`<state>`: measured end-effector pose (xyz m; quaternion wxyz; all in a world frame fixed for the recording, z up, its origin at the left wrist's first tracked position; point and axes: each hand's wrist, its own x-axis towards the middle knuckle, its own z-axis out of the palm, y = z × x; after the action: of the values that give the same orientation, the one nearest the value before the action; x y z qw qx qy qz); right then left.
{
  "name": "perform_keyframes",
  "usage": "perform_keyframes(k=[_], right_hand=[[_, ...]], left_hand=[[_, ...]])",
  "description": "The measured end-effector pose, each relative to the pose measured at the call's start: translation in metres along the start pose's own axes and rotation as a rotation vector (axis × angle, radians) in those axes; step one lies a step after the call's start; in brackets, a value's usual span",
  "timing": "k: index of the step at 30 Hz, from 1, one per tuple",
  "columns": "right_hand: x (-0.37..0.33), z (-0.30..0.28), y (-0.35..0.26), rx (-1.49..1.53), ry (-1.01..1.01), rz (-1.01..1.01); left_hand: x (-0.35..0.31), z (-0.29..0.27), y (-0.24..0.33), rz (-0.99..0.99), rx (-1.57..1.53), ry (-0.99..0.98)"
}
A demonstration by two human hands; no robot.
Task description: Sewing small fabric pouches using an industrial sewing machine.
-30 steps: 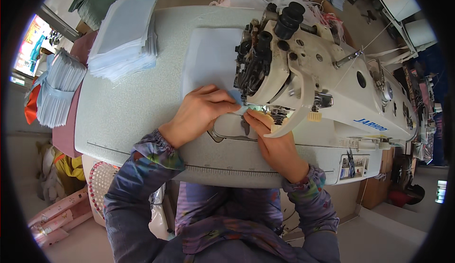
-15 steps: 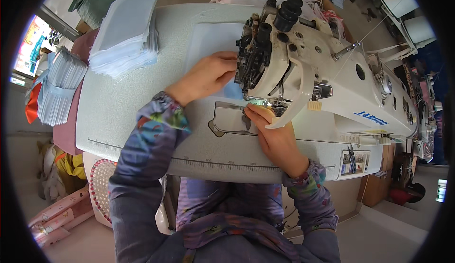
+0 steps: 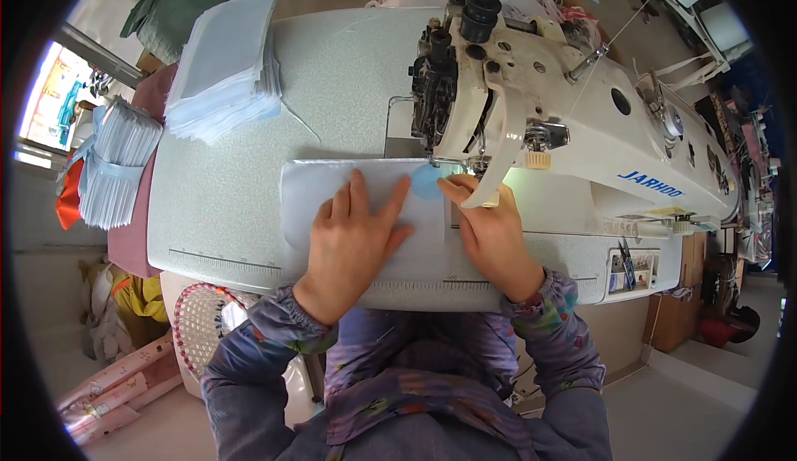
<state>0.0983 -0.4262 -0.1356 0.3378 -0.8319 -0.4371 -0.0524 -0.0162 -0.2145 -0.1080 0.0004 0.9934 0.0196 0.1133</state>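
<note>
A pale, translucent sheet, apparently thin fabric, lies on the sewing table in front of the machine head. A light-blue round spot shows near its far right corner. My left hand rests on the sheet with its fingers spread, the index finger pointing toward the blue spot. At the sheet's right edge, beside the needle area, my right hand has its fingertips drawn together on the edge. The sewing machine stands just beyond both hands; its needle is too small to make out.
A stack of pale sheets sits at the table's far left. Further left is a tied bundle of similar pieces. Scissors lie in a small tray at the right. A woven basket stands below the table's left edge.
The sheet has come from beside and behind the machine head to the near side of it. My left hand has moved nearer and now lies flat on it. My right hand has shifted slightly.
</note>
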Motion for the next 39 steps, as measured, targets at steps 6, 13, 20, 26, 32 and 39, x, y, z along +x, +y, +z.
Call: perform_keyframes(k=[6,13,20,26,32,39], right_hand=[[-0.013,-0.001,-0.007,-0.003,-0.027,-0.047],[-0.016,-0.009,-0.01,-0.036,-0.068,-0.101],[-0.009,-0.004,-0.003,-0.057,-0.059,-0.095],[-0.004,-0.002,-0.001,-0.067,-0.078,-0.069],[0.002,0.002,0.0,-0.068,-0.048,-0.088],[0.001,0.002,0.001,-0.045,-0.042,-0.073]], left_hand=[[-0.003,0.02,-0.029,0.322,-0.364,0.04],[-0.001,0.01,-0.042,0.372,-0.613,-0.058],[0.026,0.022,-0.062,0.452,-0.631,-0.079],[0.053,0.028,-0.075,0.514,-0.644,-0.117],[0.08,0.041,-0.087,0.507,-0.642,-0.098],[0.094,0.049,-0.093,0.508,-0.642,-0.074]])
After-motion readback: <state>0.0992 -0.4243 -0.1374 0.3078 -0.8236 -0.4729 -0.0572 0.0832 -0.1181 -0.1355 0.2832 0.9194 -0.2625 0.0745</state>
